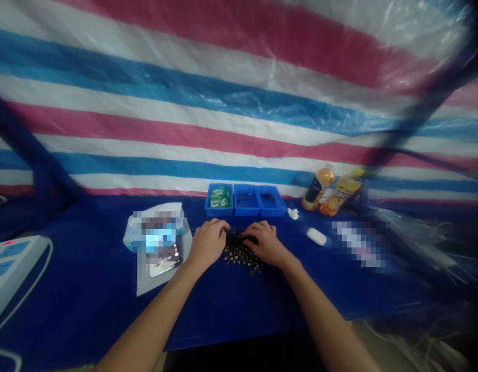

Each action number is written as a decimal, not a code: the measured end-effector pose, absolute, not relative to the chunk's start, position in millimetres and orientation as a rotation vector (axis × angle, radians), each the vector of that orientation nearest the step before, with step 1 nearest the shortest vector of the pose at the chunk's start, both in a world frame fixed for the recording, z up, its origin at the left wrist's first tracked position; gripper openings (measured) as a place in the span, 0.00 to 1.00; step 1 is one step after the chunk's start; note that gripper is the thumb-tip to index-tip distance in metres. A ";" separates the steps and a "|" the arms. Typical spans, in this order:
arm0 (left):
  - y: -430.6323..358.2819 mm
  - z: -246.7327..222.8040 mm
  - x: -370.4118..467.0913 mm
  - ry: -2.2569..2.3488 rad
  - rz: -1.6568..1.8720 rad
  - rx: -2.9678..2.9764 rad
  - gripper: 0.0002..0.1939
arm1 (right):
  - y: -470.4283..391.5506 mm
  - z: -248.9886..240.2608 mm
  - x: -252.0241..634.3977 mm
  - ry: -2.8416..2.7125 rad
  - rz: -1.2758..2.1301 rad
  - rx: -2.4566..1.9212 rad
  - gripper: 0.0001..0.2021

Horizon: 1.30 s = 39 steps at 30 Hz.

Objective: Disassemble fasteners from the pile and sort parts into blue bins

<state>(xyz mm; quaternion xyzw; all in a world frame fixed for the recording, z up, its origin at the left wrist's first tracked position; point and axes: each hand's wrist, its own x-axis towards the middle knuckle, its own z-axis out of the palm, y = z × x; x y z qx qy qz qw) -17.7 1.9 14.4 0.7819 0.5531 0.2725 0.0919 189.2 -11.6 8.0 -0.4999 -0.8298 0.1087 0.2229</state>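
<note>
Both hands (234, 242) at a pile of small pieces (244, 258).

Sheet (223, 119): broad bands of raspberry red, white and blue – the blue bands part deep, part lighter.
Table (231, 315): deep navy, plain.
Poles (420, 119): dark blue.
Trays (219, 212): bright mid-blue, all three alike.
Packet (220, 196): green with paler patches.
Pile (242, 256): brassy gold and silvery glints over near-black.
Left bottle (318, 188): orange, dark label.
Right bottle (341, 195): yellow-orange, dark band with yellow lettering, yellow cap (358, 171).
Case (317, 236): plain white.
Tissue (293, 213): white.
Paper (144, 284): pale grey.
Phone (164, 263): white edge – face dark and silvery, partly pixelated.
Power strip (17, 266): white, blue panels, red light (8, 243).
Cable (35, 289): white.
</note>
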 end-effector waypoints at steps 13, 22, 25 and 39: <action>-6.4 19.5 -2.4 1.478 0.890 2.329 0.10 | -12.5 17.6 190.8 -2.036 0.580 -1.232 0.07; -13.9 27.8 3.0 1.295 0.880 2.314 0.14 | -15.9 19.6 188.0 -1.899 0.668 -1.085 0.08; -15.4 28.5 3.9 1.217 0.881 2.302 0.13 | -16.6 21.2 189.5 -1.943 0.629 -1.102 0.03; -12.6 31.6 3.5 1.168 1.059 1.987 0.10 | -17.0 23.3 192.8 -1.846 0.780 -1.145 0.13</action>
